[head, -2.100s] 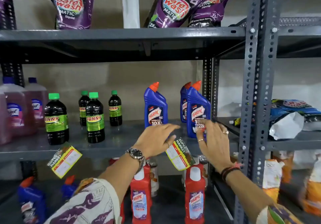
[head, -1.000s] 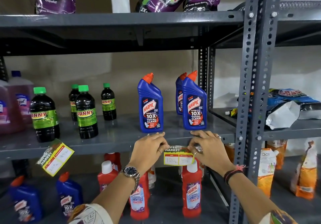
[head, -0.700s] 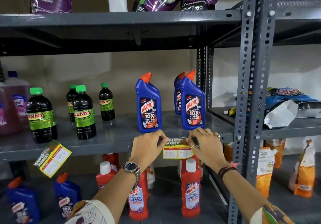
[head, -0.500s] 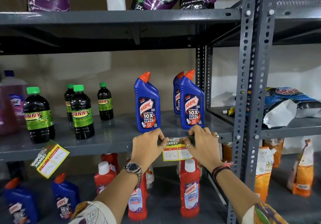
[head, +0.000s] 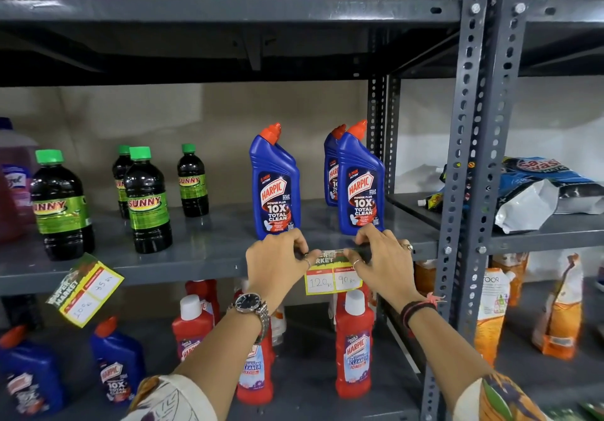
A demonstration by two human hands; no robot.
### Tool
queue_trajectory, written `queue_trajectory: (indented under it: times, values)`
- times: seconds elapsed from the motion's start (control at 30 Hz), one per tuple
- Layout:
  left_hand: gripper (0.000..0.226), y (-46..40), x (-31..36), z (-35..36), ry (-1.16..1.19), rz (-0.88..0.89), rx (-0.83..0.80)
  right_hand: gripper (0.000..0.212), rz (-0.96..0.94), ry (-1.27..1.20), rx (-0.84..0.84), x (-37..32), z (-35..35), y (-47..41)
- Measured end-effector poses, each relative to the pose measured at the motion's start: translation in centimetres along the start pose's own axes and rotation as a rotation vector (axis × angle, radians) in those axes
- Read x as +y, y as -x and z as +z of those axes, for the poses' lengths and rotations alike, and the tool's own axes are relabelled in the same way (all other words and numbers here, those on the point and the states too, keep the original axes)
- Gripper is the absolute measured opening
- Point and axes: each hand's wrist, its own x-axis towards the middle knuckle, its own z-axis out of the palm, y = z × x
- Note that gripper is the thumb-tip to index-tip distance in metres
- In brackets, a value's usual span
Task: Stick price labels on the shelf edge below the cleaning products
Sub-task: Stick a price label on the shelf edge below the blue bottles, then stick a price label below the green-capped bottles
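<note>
Standing widest of all, the grey shelf edge (head: 183, 268) serves as the landmark. Compared with two seconds ago, both hands have come down from the blue Harpic bottles to this edge, and the price label (head: 333, 278), then dangling tilted below it, now hangs level against it (handwritten 120 and 90 on its white boxes). Above the edge stand two front Harpic bottles (head: 274, 185) and, farther left, dark green-capped Sunny bottles (head: 148, 201). Below it stand red bathroom-cleaner bottles (head: 354, 342), one partly hidden behind the label. The left hand (head: 277, 262) pinches the label's top-left corner at the edge; the right hand (head: 382, 257) pinches its top-right corner, fingers covering part of the printed header. A second label (head: 85, 290) hangs crooked from the edge far left, unchanged.
</note>
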Motion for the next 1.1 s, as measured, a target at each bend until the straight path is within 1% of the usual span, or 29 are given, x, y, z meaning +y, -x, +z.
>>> queue_trajectory:
  times: [0.1, 0.17, 0.3, 0.37, 0.47, 0.53, 0.63, 0.77, 0.9, 0.97, 1.03, 1.1]
  values:
    - [0.027, 0.4, -0.8, -0.1, 0.064, 0.011, 0.004, 0.024, -0.009, -0.006, -0.062, 0.3, -0.4, -0.1]
    - [0.023, 0.7, -1.2, 0.0, 0.060, 0.029, -0.004, 0.022, -0.017, -0.001, -0.093, 0.5, -0.7, -0.1]
    - [0.015, 1.8, -3.1, -0.3, 0.056, 0.095, -0.080, 0.029, -0.013, -0.018, -0.111, 0.5, -1.1, 0.0]
    - [0.018, 2.7, -4.8, -1.3, 0.069, 0.132, -0.118, 0.024, 0.037, -0.067, -0.126, 0.3, -1.4, -0.2]
    - [0.031, 4.3, -8.8, -4.1, -0.019, 0.148, -0.075, 0.012, 0.110, -0.082, -0.128, -0.3, -1.2, -0.3]
    - [0.029, 5.2, -12.5, -6.1, -0.091, 0.179, -0.031, 0.018, 0.108, -0.077, -0.065, -1.6, -0.3, 0.0]
    - [0.029, 6.2, -18.0, -8.7, -0.087, 0.175, 0.035, 0.020, 0.049, -0.161, -0.022, -6.1, 1.8, 0.6]
    - [0.031, 7.4, -24.8, -12.7, -0.068, 0.110, 0.119, 0.014, -0.060, -0.260, -0.089, -14.5, 6.2, 1.0]
    - [0.029, 8.1, -31.7, -16.0, -0.026, 0.101, 0.137, 0.016, -0.080, -0.378, -0.121, -23.3, 11.4, 1.7]
    - [0.025, 8.1, -34.7, -17.4, -0.029, 0.131, 0.114, 0.021, -0.106, -0.367, -0.135, -27.1, 13.8, 2.2]
    - [0.021, 7.7, -37.3, -18.2, -0.082, 0.170, 0.031, 0.024, -0.130, -0.339, -0.149, -30.0, 15.7, 2.6]
    - [0.024, 7.3, -38.9, -18.6, -0.126, 0.215, -0.045, 0.028, -0.139, -0.301, -0.166, -32.4, 17.0, 2.7]
